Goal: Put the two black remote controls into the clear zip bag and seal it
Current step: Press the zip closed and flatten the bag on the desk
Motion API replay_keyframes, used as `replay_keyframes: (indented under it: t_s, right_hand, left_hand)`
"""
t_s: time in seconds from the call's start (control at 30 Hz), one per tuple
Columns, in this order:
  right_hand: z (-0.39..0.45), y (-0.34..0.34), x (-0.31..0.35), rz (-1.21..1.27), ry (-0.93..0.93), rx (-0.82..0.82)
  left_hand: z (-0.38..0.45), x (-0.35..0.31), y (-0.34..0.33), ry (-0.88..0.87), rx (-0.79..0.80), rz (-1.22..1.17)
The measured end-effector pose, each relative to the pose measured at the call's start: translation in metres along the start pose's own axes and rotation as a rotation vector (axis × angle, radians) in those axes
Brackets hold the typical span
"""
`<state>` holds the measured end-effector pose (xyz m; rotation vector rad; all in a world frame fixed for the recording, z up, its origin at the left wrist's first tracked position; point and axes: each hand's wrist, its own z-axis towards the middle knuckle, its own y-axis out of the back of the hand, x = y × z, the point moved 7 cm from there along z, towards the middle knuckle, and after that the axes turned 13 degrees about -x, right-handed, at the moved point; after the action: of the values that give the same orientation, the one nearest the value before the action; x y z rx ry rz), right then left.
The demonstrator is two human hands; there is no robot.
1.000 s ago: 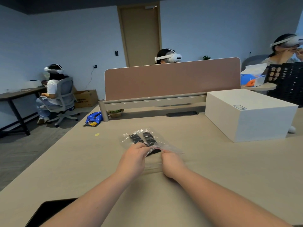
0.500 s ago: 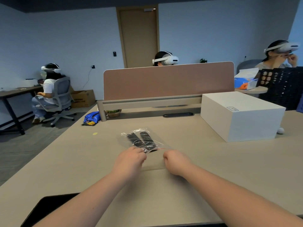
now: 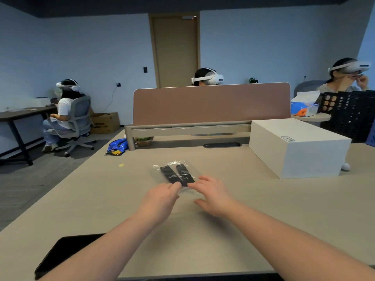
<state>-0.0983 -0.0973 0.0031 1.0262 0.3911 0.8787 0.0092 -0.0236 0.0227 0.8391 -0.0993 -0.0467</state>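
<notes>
Head view, one frame. Beige laminate counter (image 3: 284, 209) fills the near field. Clear plastic zip bag (image 3: 158, 169) lies flat on it, near centre, with both slim black remote controls inside: the left remote (image 3: 168, 173) and the right remote (image 3: 183, 173) lie side by side, touching or nearly so, long axes running near-to-far and tilted slightly left at the far end. The bag's near edge is under the fingers; whether the zip strip is closed cannot be told.

Left hand (image 3: 160, 199): palm down, fingers curled forward, fingertips at the bag's near edge beside the near end of the left remote. Whether it pinches the plastic or only presses on it cannot be told. Right hand (image 3: 213, 194): open, fingers spread and extended, palm down, fingertips at or just above the near right part of the bag; it grips nothing. The two hands are close together, fingertips nearly meeting over the bag's near end.

Other items: large white rectangular box (image 3: 298, 147) on the counter, far right, well apart from the bag. Small yellow round sticker (image 3: 121, 165) on the counter, left of the bag. Flat black tablet-like slab (image 3: 67, 254) at the near left edge. Brown fabric divider panel (image 3: 211, 103) stands along the counter's far side.
</notes>
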Motion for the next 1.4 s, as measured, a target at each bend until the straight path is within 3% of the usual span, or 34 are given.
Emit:
replay_keyframes:
  t_s: [0.13,0.23,0.37,0.63,1.03,1.4]
  right_hand:
    - [0.009,0.0,0.011,0.001,0.061,-0.153]
    - [0.011,0.0,0.013,-0.001,0.077,-0.233]
    - [0.014,0.004,0.025,0.064,0.093,-0.216]
    - [0.013,-0.006,0.056,-0.056,0.273,-0.252]
    - [0.021,-0.007,0.059,-0.113,0.276,-0.276]
    - [0.019,-0.01,0.059,-0.152,0.279,-0.299]
  left_hand:
    - [0.0,0.005,-0.004,-0.013,0.004,-0.036]
    - [-0.004,0.015,-0.005,-0.046,0.008,0.083]
    - [-0.013,0.017,-0.01,-0.14,0.059,0.236]
    - [-0.018,0.015,-0.009,-0.125,0.008,0.212]
    - [-0.026,0.03,-0.003,-0.09,-0.071,0.214]
    - [-0.026,0.035,-0.012,-0.018,-0.005,0.133]
